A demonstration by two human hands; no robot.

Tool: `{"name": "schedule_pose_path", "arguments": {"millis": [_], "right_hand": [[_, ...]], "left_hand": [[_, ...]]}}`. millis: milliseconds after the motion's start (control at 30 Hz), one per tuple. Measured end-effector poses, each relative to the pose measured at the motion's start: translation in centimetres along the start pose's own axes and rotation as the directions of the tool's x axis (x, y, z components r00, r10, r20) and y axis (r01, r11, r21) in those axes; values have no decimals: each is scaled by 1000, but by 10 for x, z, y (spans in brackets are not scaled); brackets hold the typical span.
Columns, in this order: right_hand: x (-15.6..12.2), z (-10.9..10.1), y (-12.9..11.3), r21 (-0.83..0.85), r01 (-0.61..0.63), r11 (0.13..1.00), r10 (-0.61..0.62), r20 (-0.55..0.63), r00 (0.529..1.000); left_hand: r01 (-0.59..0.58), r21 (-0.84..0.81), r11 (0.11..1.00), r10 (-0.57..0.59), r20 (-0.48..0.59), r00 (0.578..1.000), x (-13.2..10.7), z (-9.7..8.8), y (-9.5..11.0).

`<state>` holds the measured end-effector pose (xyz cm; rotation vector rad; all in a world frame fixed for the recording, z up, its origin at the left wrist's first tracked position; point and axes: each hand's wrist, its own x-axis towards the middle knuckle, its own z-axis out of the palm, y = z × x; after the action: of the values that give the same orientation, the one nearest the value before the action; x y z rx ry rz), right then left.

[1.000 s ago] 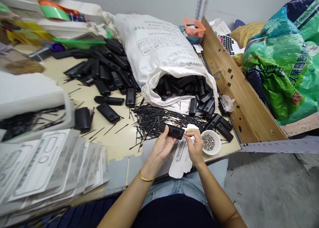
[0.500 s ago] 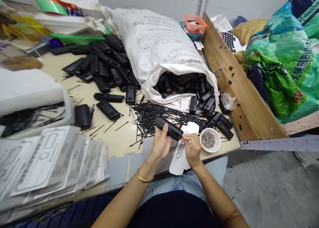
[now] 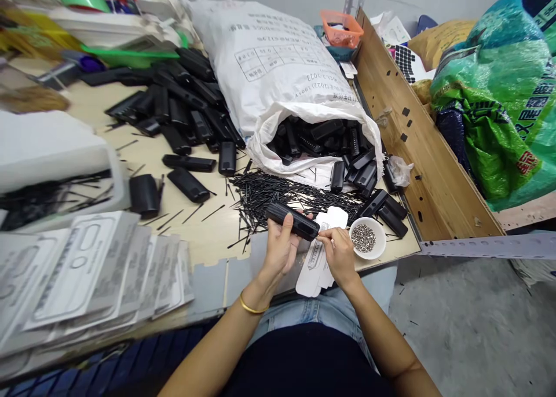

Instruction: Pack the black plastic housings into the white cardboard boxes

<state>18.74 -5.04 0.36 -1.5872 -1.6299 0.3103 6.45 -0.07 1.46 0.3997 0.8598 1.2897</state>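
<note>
Since the earlier frame, the case [image 3: 292, 221] has been shifted slightly away from the bowl [image 3: 377, 248], and its textured side has been turned into view. Printed cards [image 3: 93, 269] are stacked in an overlapping row at the near left. A bangle [image 3: 252, 309] is worn at the left wrist [image 3: 263, 284]. The case is grasped in the left hand [image 3: 278, 251], between thumb and fingers, and is held over the front of the table [image 3: 212, 235]. Fingertips of the right hand [image 3: 340, 253] are brought together at the right end of the case; whether a small part is pinched there cannot be told. Paper [image 3: 313, 272] is laid below the hands. Small metal parts [image 3: 363, 238] are contained in the bowl, just beside the right hand. Black sticks [image 3: 260, 194] are spread beyond the case. At the left, more sticks are seen within a white bin [image 3: 52, 148]. Farther back, more cases [image 3: 313, 135] are held in the mouth of a white sack [image 3: 273, 47], which is bordered on the right by a board [image 3: 421, 142]. An orange basket [image 3: 346, 37] is placed at the rear.
</note>
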Motion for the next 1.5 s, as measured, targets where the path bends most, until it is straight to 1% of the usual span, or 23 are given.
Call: {"name": "schedule_pose_path", "arguments": {"millis": [67,133,333,533,667,767,833,933,1000,1067,1133,1167,1233,1267,1300,1333,1367,1400,1433,1500], "right_hand": [[-1,2,-3,62,3,998,2,-73,997],[-1,3,-5,83,29,996,-20,-112,994],[-1,0,-5,113,85,990,-72,-119,990],[-1,-4,-3,115,99,988,-98,-13,995],[1,-14,-4,108,126,986,-133,56,990],[4,-20,-6,105,128,986,-136,80,987],[5,-23,-7,99,132,986,-140,87,986],[6,-22,-8,62,155,986,-160,88,983],[6,-20,-9,19,160,987,-161,92,983],[6,-20,-10,-9,164,986,-162,117,980],[6,-23,-8,10,162,987,-162,150,975],[7,-27,-5,26,145,989,-147,148,978],[9,-38,5,29,71,997,-73,90,993],[10,-43,12,2,27,1000,-27,47,999],[12,-48,19,-43,-6,999,7,22,1000],[14,-52,27,-104,-21,994,24,27,999],[17,-53,35,-170,-15,985,26,65,998],[19,-53,42,-233,8,972,22,128,992],[22,-50,48,-285,43,957,17,203,979],[28,-41,56,-366,95,926,33,328,944]], "left_hand": [[52,-41,998,-52,2,999,2,-2,2],[89,-76,993,-89,6,996,3,-2,4],[102,-86,991,-100,19,995,2,1,8],[69,-70,995,-68,17,998,-5,10,11],[44,-65,997,-42,28,999,-9,14,16],[41,-64,997,-38,38,999,-11,15,17],[56,-76,996,-53,40,998,-12,14,15],[117,-118,986,-114,30,993,-12,14,8],[125,-133,983,-124,14,992,-12,15,8],[90,-106,990,-88,23,996,-15,16,17],[5,-63,998,0,76,997,-21,13,32],[-50,-33,998,54,114,992,-25,10,40],[-171,73,982,155,189,970,-30,-2,50],[-208,177,962,166,226,960,-30,-9,49],[-228,305,925,157,240,958,-27,-17,44],[-220,400,890,149,201,968,-22,-23,37],[-184,456,871,125,157,980,-16,-28,28],[-149,465,873,108,114,988,-8,-32,18],[-125,438,890,99,83,992,1,-34,9],[-90,360,929,75,57,996,18,-34,-4]]}}
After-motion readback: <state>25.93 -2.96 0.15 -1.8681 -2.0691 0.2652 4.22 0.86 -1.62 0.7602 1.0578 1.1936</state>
